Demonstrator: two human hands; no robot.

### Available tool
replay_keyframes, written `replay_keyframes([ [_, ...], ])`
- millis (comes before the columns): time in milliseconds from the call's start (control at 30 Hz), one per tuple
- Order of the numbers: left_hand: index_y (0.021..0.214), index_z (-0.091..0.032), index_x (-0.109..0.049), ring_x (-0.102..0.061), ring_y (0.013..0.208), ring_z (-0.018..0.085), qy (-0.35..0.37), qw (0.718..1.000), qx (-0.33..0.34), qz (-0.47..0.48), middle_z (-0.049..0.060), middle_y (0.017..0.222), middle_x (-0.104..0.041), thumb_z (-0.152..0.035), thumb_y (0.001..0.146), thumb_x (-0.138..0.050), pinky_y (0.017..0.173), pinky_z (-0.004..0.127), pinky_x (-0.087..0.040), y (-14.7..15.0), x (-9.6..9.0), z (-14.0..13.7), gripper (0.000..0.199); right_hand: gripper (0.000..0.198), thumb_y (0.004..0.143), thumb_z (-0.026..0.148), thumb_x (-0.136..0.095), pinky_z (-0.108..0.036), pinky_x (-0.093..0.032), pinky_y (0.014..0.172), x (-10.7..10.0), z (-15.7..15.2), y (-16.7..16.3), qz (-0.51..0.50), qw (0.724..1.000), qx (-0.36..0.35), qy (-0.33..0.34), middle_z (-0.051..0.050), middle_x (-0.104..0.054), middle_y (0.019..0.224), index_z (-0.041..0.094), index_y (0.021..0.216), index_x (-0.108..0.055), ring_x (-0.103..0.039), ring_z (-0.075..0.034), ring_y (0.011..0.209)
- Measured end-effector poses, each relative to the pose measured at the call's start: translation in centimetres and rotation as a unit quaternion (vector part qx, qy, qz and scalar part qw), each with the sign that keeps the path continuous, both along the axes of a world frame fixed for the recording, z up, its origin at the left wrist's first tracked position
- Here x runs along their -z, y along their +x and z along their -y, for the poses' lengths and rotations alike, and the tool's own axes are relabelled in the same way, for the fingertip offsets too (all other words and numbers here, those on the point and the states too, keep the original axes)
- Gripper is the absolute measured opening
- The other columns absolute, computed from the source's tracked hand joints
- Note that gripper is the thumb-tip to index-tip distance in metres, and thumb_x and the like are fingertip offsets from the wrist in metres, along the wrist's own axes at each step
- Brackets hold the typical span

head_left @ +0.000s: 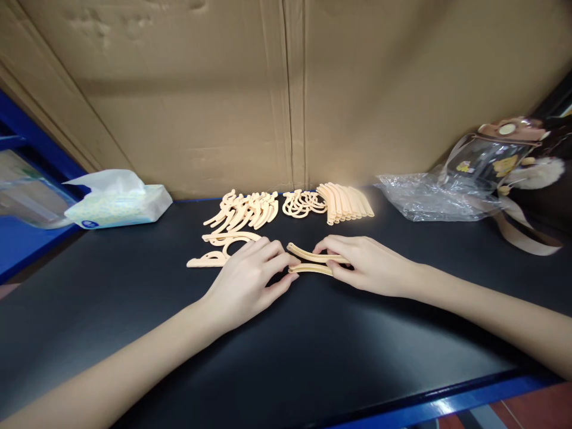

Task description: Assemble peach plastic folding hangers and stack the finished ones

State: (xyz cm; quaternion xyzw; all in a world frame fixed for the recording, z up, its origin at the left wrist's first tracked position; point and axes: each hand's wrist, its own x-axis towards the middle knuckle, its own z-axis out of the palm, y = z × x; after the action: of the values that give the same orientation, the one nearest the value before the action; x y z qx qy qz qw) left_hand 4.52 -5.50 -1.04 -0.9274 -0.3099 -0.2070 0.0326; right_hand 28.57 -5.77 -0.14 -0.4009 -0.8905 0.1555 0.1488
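Note:
Two slim, curved beige plastic strips, which look like clothes hanger arms, are between my hands above the black table. My left hand (pixel 257 271) is closed, thumb and fingertips pinching the left end of the lower strip (pixel 310 269). From the other side my right hand (pixel 373 263) closes around the right part of the upper strip (pixel 306 255); its thumb also touches the lower strip's right end. Beside my left hand lie flat beige pieces, one with a round opening (pixel 208 260) and a long strip (pixel 230 237), partly covered by the fingers.
Behind my hands lie a pile of hook-ended arms (pixel 245 210), a group of small hooks (pixel 301 204) and a row of curved strips (pixel 344 202). A tissue pack (pixel 125 202) stands left. Clear plastic wrap (pixel 438 196) and a strapped bottle (pixel 496 155) are right. Cardboard (pixel 201 107) backs the table.

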Motion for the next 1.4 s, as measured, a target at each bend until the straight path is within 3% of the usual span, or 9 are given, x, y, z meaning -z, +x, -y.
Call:
replay_keyframes([
  [200,0.094,-0.019,-0.063,-0.049,0.078,0.018,-0.025,1.0,-0.007,-0.01,0.003,0.083,-0.058,-0.019,0.088,-0.049,0.07,0.031,-0.039,0.0,-0.2,0.2,0.015,0.02,0.095,0.025,-0.042,-0.03,-0.044,0.078,-0.1,-0.4,0.6,-0.003,1.0,0.011,-0.018,-0.003,-0.063,0.104,0.021,0.11,-0.054,-0.06,-0.018,0.093],
  [633,0.083,-0.02,-0.059,-0.049,0.074,0.017,-0.044,0.999,-0.031,-0.01,0.001,0.076,-0.055,-0.032,0.09,-0.051,0.068,0.031,-0.038,0.1,-0.3,0.4,0.016,0.024,0.096,0.027,-0.04,-0.034,-0.046,0.077,0.6,0.0,0.2,0.046,0.997,0.015,0.059,-0.007,-0.061,0.097,0.017,0.112,-0.055,-0.059,-0.02,0.089],
  [800,0.113,-0.02,-0.055,-0.052,0.099,0.021,-0.057,0.998,-0.024,0.007,0.005,0.111,-0.06,-0.034,0.09,-0.054,0.087,0.035,-0.039,0.1,-0.2,0.2,0.027,0.038,0.092,0.046,-0.047,-0.034,-0.045,0.074,-0.2,0.1,0.3,0.025,0.999,0.005,0.029,-0.006,-0.062,0.096,0.016,0.114,-0.056,-0.058,-0.021,0.089],
  [867,0.121,-0.021,-0.053,-0.05,0.107,0.021,-0.067,0.998,-0.012,0.001,0.005,0.118,-0.059,-0.034,0.091,-0.053,0.092,0.036,-0.037,0.1,-0.1,0.1,0.033,0.037,0.088,0.045,-0.055,-0.034,-0.044,0.074,-0.4,0.1,0.3,0.033,0.999,-0.005,0.027,-0.005,-0.062,0.094,0.018,0.113,-0.058,-0.057,-0.021,0.086],
  [1000,0.114,-0.022,-0.057,-0.051,0.098,0.02,-0.078,0.997,-0.007,-0.015,0.003,0.104,-0.063,-0.03,0.092,-0.05,0.085,0.036,-0.039,0.1,-0.1,0.0,0.025,0.024,0.087,0.032,-0.056,-0.032,-0.041,0.074,-0.3,0.1,0.4,0.035,0.999,-0.027,0.024,-0.002,-0.06,0.087,0.02,0.108,-0.061,-0.055,-0.018,0.081],
  [1400,0.098,-0.02,-0.061,-0.049,0.084,0.019,-0.104,0.994,0.023,-0.018,0.002,0.091,-0.062,-0.028,0.088,-0.05,0.076,0.034,-0.037,0.3,-0.9,0.3,0.017,0.021,0.088,0.029,-0.055,-0.03,-0.04,0.073,-0.3,0.1,0.5,0.031,0.996,-0.07,0.036,-0.003,-0.06,0.089,0.019,0.105,-0.062,-0.054,-0.017,0.081],
])
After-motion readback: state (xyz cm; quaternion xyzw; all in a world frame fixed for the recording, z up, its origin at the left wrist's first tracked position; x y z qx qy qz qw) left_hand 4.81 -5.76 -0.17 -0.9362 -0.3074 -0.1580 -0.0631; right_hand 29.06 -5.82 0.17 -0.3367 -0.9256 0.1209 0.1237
